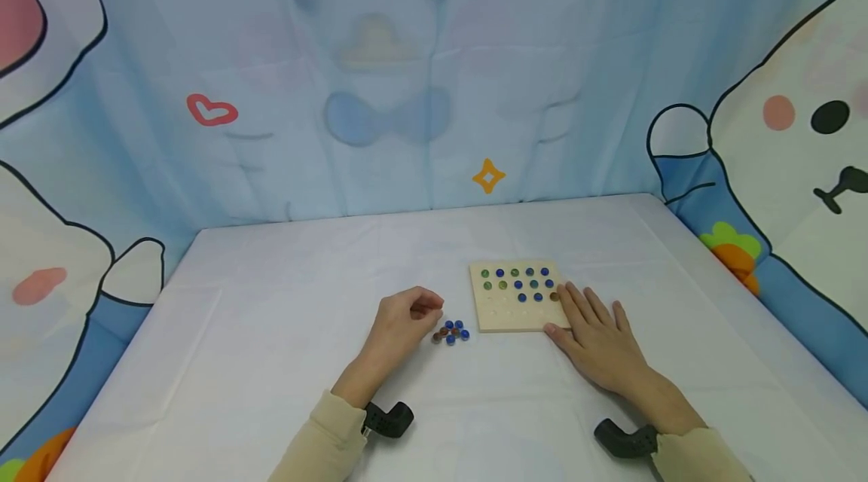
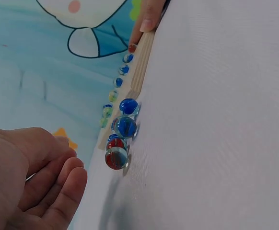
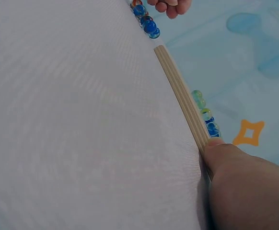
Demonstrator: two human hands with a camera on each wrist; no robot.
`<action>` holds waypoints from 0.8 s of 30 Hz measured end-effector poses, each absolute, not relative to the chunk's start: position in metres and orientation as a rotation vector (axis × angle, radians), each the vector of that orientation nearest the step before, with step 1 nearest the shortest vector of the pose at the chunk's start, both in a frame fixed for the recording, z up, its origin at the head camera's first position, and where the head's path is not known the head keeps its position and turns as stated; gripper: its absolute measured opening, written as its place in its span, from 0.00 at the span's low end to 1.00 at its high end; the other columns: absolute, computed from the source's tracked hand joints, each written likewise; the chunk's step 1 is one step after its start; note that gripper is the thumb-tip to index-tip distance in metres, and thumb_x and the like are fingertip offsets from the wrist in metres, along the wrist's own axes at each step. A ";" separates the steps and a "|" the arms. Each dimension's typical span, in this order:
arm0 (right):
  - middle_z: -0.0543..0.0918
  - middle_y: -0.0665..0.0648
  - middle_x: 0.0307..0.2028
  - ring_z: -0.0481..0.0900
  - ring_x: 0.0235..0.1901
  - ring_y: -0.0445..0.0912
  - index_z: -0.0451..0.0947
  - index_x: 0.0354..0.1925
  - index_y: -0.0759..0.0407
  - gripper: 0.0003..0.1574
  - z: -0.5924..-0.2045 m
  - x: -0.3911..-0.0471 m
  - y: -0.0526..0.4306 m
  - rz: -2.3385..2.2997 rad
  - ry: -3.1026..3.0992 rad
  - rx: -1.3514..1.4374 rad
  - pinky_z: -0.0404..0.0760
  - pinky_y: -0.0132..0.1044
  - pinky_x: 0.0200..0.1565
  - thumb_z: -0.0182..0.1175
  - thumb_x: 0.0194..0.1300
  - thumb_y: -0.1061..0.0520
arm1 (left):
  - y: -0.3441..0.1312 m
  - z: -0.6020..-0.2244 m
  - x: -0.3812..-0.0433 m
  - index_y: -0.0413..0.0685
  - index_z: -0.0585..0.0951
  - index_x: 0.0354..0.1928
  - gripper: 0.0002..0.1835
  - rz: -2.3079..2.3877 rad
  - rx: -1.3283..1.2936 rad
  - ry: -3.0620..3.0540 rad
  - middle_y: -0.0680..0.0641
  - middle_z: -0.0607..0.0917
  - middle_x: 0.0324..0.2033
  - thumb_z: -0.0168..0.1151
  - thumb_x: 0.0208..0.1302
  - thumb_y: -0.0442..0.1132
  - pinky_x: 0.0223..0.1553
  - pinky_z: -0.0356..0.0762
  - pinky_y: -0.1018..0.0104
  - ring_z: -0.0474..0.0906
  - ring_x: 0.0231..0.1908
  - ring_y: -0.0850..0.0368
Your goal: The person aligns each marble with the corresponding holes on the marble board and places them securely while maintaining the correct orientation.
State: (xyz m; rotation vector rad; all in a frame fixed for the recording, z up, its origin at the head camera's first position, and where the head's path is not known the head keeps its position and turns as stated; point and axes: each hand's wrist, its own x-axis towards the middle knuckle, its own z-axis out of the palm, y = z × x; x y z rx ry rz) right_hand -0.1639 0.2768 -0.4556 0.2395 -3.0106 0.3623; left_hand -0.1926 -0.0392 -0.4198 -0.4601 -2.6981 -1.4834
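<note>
A pale wooden board (image 1: 510, 322) with rows of round hollows lies on the table. Its two far rows hold green and blue marbles; the third row has two blue marbles and a brown one (image 1: 554, 297) at its right end. My right hand (image 1: 600, 343) rests at the board's right side, fingers extended and thumb (image 3: 221, 148) along the near edge. Left of the board, several loose blue and reddish-brown marbles (image 1: 450, 340) form a small cluster. Just above and left of them is my left hand (image 1: 410, 316), fingers loosely curled, with nothing visible between thumb and fingers.
A white cloth covers the table (image 1: 271, 361). Behind it hangs a light blue curtain (image 1: 393, 188) with cartoon prints. Each wrist wears a black camera mount, one at the left wrist (image 1: 389, 420) and another at the right wrist (image 1: 625, 440).
</note>
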 end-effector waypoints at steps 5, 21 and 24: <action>0.50 0.68 0.77 0.45 0.75 0.68 0.47 0.77 0.62 0.51 -0.457 -0.164 0.277 0.360 -3.007 0.243 0.37 0.73 0.69 0.43 0.73 0.30 | -0.047 -0.426 -0.190 0.47 0.85 0.43 0.07 -1.511 -0.455 -2.702 0.54 0.86 0.36 0.65 0.65 0.38 0.40 0.80 0.72 0.81 0.37 0.63; 0.50 0.68 0.77 0.45 0.75 0.69 0.47 0.77 0.63 0.51 -0.455 -0.163 0.276 0.374 -2.996 0.248 0.37 0.73 0.69 0.43 0.73 0.31 | -0.058 -0.439 -0.194 0.51 0.83 0.43 0.10 -1.672 -0.522 -2.761 0.54 0.86 0.37 0.70 0.62 0.42 0.40 0.80 0.73 0.81 0.37 0.62; 0.50 0.68 0.77 0.45 0.75 0.68 0.47 0.77 0.63 0.52 -0.456 -0.164 0.276 0.367 -2.998 0.248 0.37 0.73 0.69 0.43 0.73 0.31 | -0.061 -0.440 -0.194 0.50 0.83 0.47 0.13 -1.691 -0.579 -2.752 0.53 0.86 0.40 0.71 0.61 0.42 0.41 0.80 0.73 0.81 0.39 0.62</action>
